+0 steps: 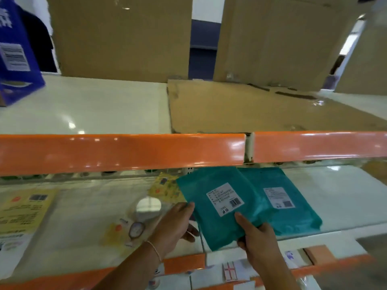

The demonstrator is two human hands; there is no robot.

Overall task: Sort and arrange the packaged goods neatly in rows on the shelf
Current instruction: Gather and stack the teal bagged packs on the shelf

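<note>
1. Head view, task item: teal pouch (217, 204), flat, matte plastic, roughly rectangular, tilted with its top leaning left. A white printed label with a barcode sits near its centre. It lies over the white lower shelf (339, 197), its right side overlapping the second teal pouch.
2. Second teal pouch (293, 206): same colour and shape, flat on the lower shelf just right of the first, carrying a pale label with a small code square.
3. Right hand (258, 240): thumb on top and fingers curled beneath the near right corner of the first teal pouch, pinching it.
4. Left hand (176, 223): fingers straight and close together, fingertips touching the left edge of the same pouch. A thin band circles the wrist.
5. Left of the pouches: a yellow patterned packet (165, 188) and clear bags with yellow print, blurred.
6. Upper shelf (83, 109): orange front rail (125, 151), a flat cardboard sheet (251, 107), upright cardboard boxes behind, a blue box (16, 51) at far left.
</note>
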